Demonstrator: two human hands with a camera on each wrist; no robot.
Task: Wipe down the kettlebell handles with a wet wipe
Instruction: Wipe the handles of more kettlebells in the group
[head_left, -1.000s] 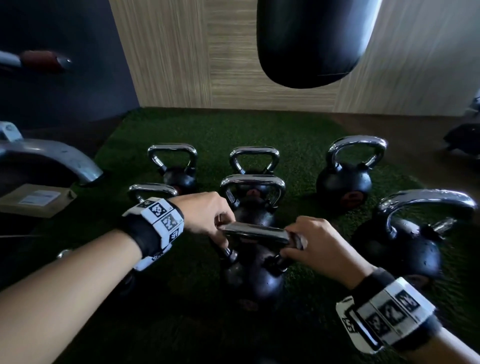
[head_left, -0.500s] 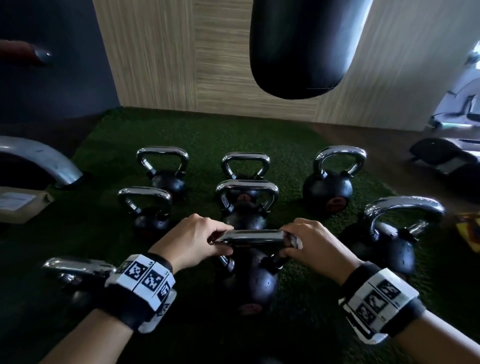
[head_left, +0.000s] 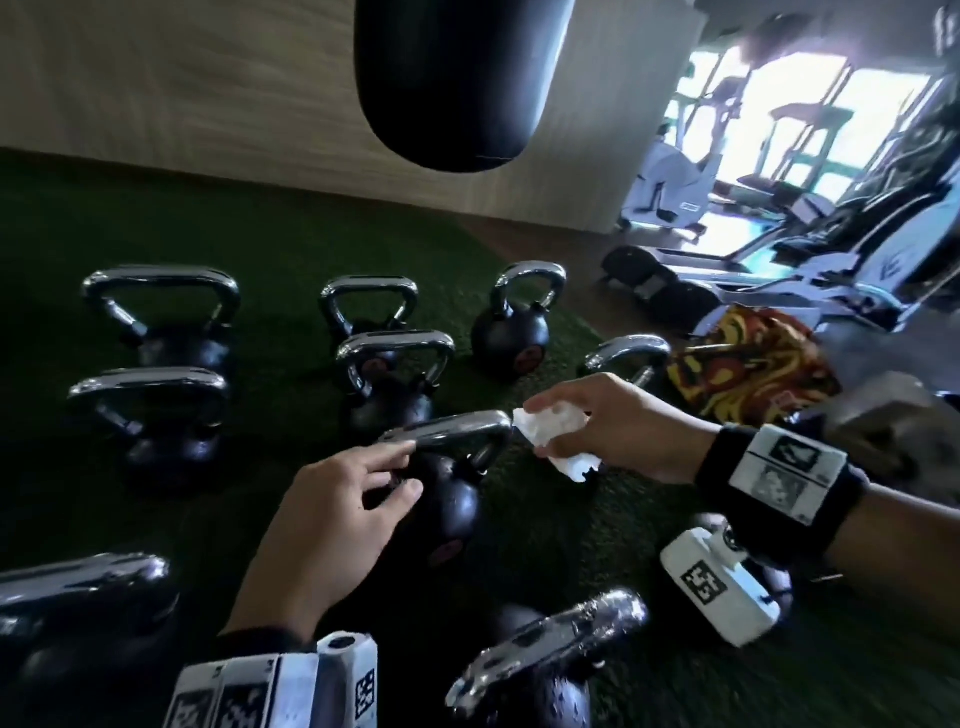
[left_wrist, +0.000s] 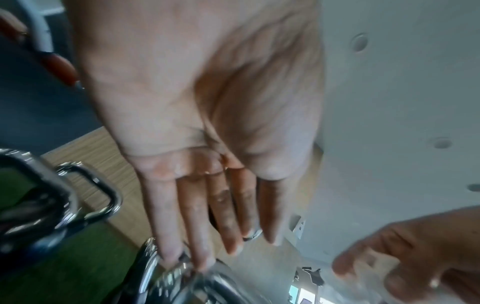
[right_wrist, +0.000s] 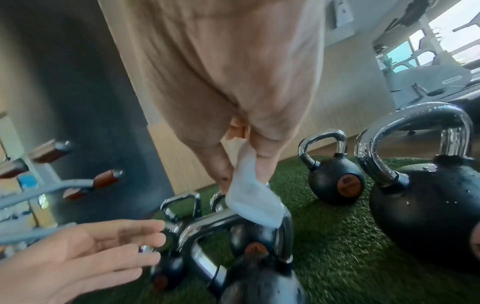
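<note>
Kettlebell stands on turf, centre front; two more kettlebells behind it, others left and right. Left hand at handle's left end; right hand with wipe at its right end. Punching bag hangs behind.

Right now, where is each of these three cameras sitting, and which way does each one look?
Head: worn on the head, looking forward and down at kettlebells on green turf; shows both forearms, the left hand and the right hand gripping the wet wipe.
Left wrist: looks along the open palm to fingers touching a chrome handle.
Right wrist: looks along the hand at the wipe against that handle.
Shared: both wrist views show the other hand too.
</note>
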